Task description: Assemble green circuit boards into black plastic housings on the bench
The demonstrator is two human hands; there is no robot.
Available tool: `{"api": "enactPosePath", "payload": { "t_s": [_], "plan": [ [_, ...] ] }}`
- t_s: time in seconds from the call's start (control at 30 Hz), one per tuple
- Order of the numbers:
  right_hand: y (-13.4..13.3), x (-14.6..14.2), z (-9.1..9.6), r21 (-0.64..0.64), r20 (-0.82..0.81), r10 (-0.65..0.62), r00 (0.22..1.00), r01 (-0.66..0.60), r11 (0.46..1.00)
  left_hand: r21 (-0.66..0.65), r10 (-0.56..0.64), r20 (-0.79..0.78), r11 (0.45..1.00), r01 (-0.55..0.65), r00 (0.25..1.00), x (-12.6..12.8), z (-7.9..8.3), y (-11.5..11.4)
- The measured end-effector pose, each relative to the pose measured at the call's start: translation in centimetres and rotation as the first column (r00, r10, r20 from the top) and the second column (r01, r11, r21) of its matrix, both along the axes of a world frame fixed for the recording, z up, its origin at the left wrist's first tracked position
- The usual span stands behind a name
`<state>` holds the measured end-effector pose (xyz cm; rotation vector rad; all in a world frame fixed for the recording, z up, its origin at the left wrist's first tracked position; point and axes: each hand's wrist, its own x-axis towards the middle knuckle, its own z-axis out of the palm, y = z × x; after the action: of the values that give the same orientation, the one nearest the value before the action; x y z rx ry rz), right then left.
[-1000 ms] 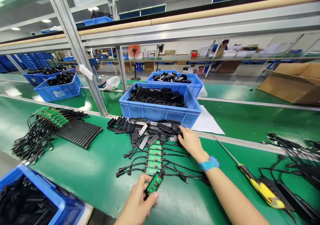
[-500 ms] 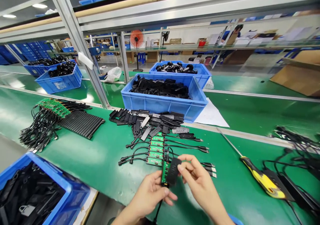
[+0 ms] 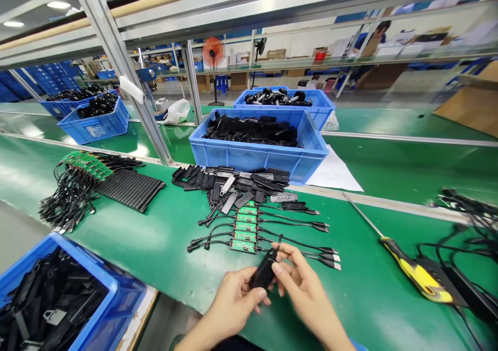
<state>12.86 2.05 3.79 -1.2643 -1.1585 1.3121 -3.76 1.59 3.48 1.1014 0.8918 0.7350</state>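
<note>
Nearest, the left hand is gripping the lower end of a black casing, thumb lying along its side, while the right hand is pinching the upper end; the casing is tilting between them over the green bench. The person is apparently fitting this casing closed, and the next move is probably calling for a steady left hold and even finger pressure along its edges. Just beyond, a row of circuit boards is lying with cables spreading to both sides; loose covers are piling up behind it, before a blue bin. Farther off at left, a crate is bearing a pale label, its print blurring past reading; no brand is showing legibly anywhere.
</note>
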Motion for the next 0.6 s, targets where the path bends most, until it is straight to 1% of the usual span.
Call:
{"api": "enactPosePath", "payload": {
  "t_s": [0.07, 0.13, 0.23, 0.27, 0.33, 0.4, 0.43, 0.47, 0.5, 0.53, 0.57, 0.6],
  "plan": [
    [0.0, -0.1, 0.2, 0.003, 0.038, 0.042, 0.998, -0.042, 0.999, 0.102, -0.031, -0.090, 0.994, 0.040, 0.996, -0.2, 0.1, -0.2],
    [0.0, -0.2, 0.3, 0.033, 0.068, 0.063, 0.996, -0.065, 0.997, 0.197, -0.047, -0.229, 0.976, 0.094, 0.972, -0.4, 0.3, -0.5],
    [-0.3, -0.6, 0.1, 0.090, 0.112, 0.012, 0.994, -0.022, 0.996, 0.306, -0.040, -0.446, 0.932, 0.194, 0.894, -0.4, 0.5, -0.8],
    [-0.4, -0.8, 0.0, 0.101, 0.132, -0.014, 0.991, 0.001, 0.995, 0.324, -0.040, -0.483, 0.920, 0.221, 0.875, -0.4, 0.7, -0.8],
    [-0.5, -0.6, 0.2, 0.111, 0.184, -0.055, 0.981, 0.035, 0.993, 0.347, -0.073, -0.504, 0.896, 0.279, 0.861, -0.4, 0.9, -0.4],
    [-0.4, 0.6, 0.9, 0.146, 0.274, -0.123, 0.954, 0.086, 0.986, 0.395, -0.095, -0.506, 0.858, 0.329, 0.857, -0.6, 1.0, 0.4],
    [-0.3, 1.7, 1.6, 0.184, 0.334, -0.182, 0.925, 0.126, 0.975, 0.433, -0.081, -0.520, 0.833, 0.344, 0.850, -0.9, 0.9, 0.9],
    [-0.1, 3.2, 2.3, 0.236, 0.397, -0.263, 0.879, 0.178, 0.955, 0.478, -0.038, -0.545, 0.807, 0.348, 0.838, -1.2, 0.7, 1.6],
    [-0.1, 5.0, 3.2, 0.298, 0.462, -0.357, 0.812, 0.237, 0.925, 0.523, 0.034, -0.577, 0.782, 0.337, 0.816, -1.6, 0.4, 2.2],
    [0.0, 7.2, 4.2, 0.362, 0.516, -0.455, 0.725, 0.297, 0.884, 0.564, 0.125, -0.613, 0.761, 0.321, 0.780, -1.9, -0.1, 2.8],
    [0.0, 9.6, 5.1, 0.404, 0.574, -0.535, 0.620, 0.354, 0.843, 0.595, 0.216, -0.645, 0.743, 0.305, 0.733, -2.3, -0.6, 3.4],
    [-0.1, 12.1, 5.9, 0.430, 0.644, -0.576, 0.504, 0.384, 0.817, 0.619, 0.295, -0.670, 0.729, 0.294, 0.681, -2.7, -1.2, 3.9]
  ]
}}
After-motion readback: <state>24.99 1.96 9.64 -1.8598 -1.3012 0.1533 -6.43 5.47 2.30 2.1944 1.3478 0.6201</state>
